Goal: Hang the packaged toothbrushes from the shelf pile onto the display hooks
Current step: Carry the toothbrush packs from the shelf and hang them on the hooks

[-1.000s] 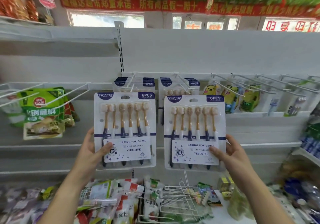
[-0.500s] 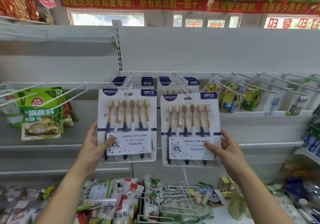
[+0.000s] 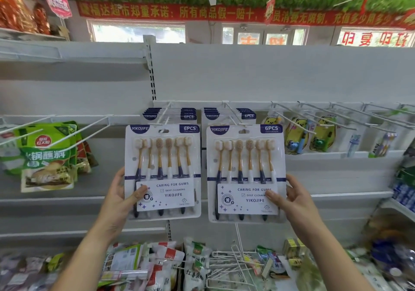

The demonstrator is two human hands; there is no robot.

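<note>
Left hand (image 3: 116, 198): thumb pressed on the front label, fingers curled behind, pinching the lower 9 o'clock edge of left pack (image 3: 162, 156)
Right hand (image 3: 294, 201): same pinch, thumb on the label, at the lower 3 o'clock edge of right pack (image 3: 246, 156)
Held packs: 2, upright, side by side at centre, edges near but apart; 6 toothbrushes sealed in each, heads up
Hang holes at 12 o'clock of each pack, just beneath tips of left hook (image 3: 165, 113) and right hook (image 3: 229, 111); threaded or not, cannot tell
Hung packs (image 3: 188, 116): 2 rows behind, one per hook, at least 4 cards in each row
At 2 o'clock: bear packs (image 3: 296, 133), 2, yellow, hanging among white wire pegs (image 3: 314, 113)
At 9 o'clock: green pouches (image 3: 47, 156) on wire pegs, count unclear
At 6 o'clock: lower-shelf pile (image 3: 195, 266) of mixed pouches, with a tangle of loose wire hooks (image 3: 233, 266)
At 12 o'clock: red banner (image 3: 202, 12), 1
</note>
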